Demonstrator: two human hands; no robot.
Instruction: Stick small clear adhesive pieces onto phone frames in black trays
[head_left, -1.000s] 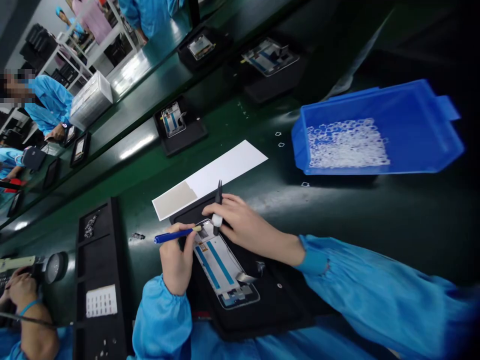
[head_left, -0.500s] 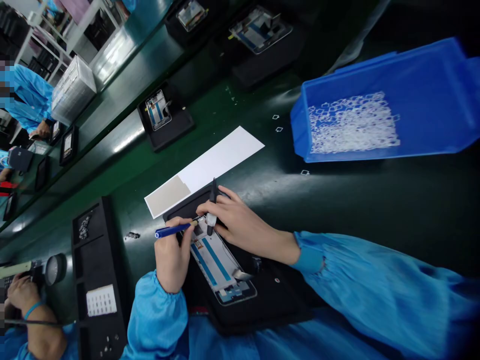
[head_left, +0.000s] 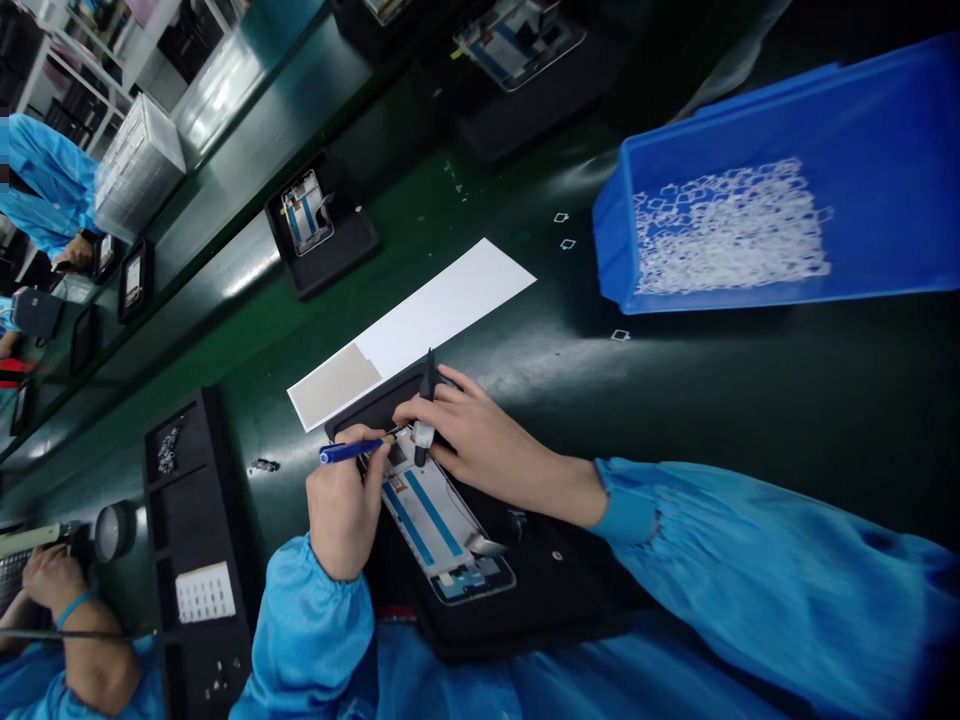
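A phone frame [head_left: 442, 525] with blue strips lies in a black holder tray [head_left: 540, 600] in front of me. My left hand [head_left: 345, 510] is closed round a blue-handled pen-like tool [head_left: 352, 450], its tip at the frame's top end. My right hand [head_left: 472, 440] grips black tweezers [head_left: 426, 405] held upright, their points down on the same top corner of the frame. Both arms wear blue sleeves.
A white and grey sheet [head_left: 409, 330] lies beyond the tray. A blue bin [head_left: 772, 190] of small white parts stands at the right. A black parts tray [head_left: 191, 550] is at the left. Other phone frames in holders [head_left: 319, 235] sit along the belt. A co-worker's hand [head_left: 49, 580] is at the lower left.
Both hands stay on the frame's top end with hardly any movement. The view has shifted, so the bin sits higher and further right.
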